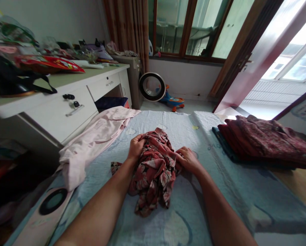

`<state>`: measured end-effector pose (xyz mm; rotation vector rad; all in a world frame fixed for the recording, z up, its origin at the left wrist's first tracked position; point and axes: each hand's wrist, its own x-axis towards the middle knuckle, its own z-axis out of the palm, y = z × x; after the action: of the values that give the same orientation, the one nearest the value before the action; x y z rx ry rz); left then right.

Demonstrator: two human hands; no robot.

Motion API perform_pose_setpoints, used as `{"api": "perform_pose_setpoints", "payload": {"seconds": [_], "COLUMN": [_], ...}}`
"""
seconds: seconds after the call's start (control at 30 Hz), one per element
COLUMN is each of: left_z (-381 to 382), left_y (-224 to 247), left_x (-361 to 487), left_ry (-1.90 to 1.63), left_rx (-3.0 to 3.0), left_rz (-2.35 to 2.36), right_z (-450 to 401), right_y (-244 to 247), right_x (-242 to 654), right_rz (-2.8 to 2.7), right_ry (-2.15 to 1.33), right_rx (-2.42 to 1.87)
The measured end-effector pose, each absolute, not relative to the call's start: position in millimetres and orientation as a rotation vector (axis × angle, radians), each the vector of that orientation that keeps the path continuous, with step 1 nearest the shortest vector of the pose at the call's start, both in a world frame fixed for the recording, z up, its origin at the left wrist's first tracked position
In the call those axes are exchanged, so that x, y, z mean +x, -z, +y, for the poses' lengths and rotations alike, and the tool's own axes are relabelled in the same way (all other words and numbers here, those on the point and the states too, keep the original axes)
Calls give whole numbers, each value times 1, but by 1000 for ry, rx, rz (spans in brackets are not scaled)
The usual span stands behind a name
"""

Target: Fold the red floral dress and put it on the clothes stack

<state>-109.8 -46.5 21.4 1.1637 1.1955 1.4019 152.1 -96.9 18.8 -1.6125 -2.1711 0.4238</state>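
Note:
A crumpled red floral cloth (155, 167) with dark and pale patches lies bunched on the light blue bed sheet (183, 212). My left hand (136, 147) grips its upper left side, fingers closed on the fabric. On the right side, my right hand (188, 159) pinches another part of the same cloth. A small dark patterned end of fabric sticks out to the left, beyond my left forearm. The parts of the fabric under my fingers are hidden.
Left of the cloth lies a pale pink garment (91, 140). A stack of folded dark red clothes (267, 140) sits at the right. A white desk (63, 112) with clutter stands at the left; an orange and blue toy (173, 100) is on the floor ahead.

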Motion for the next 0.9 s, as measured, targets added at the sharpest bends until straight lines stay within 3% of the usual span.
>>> {"api": "perform_pose_setpoints", "payload": {"seconds": [0.13, 0.27, 0.53, 0.7, 0.9], "left_z": [-43, -44, -37, -38, -36], "left_y": [-21, -23, -29, -44, -34], "left_x": [-113, -115, -133, -141, -147], "left_ry": [-1513, -1395, -1410, -1469, -845], "left_rx": [1231, 1204, 1101, 1090, 1332], "left_rz": [1452, 1336, 1221, 1180, 1300], "right_z": [-100, -102, -97, -97, -95], "right_y": [-20, -20, -29, -30, -30], "right_x": [142, 137, 154, 165, 171], "right_rz": [-2170, -1996, -1343, -1225, -1221], "right_ry": [-562, -634, -358, -176, -570], "right_rx": [-1432, -1431, -1556, -1523, -1432]}}
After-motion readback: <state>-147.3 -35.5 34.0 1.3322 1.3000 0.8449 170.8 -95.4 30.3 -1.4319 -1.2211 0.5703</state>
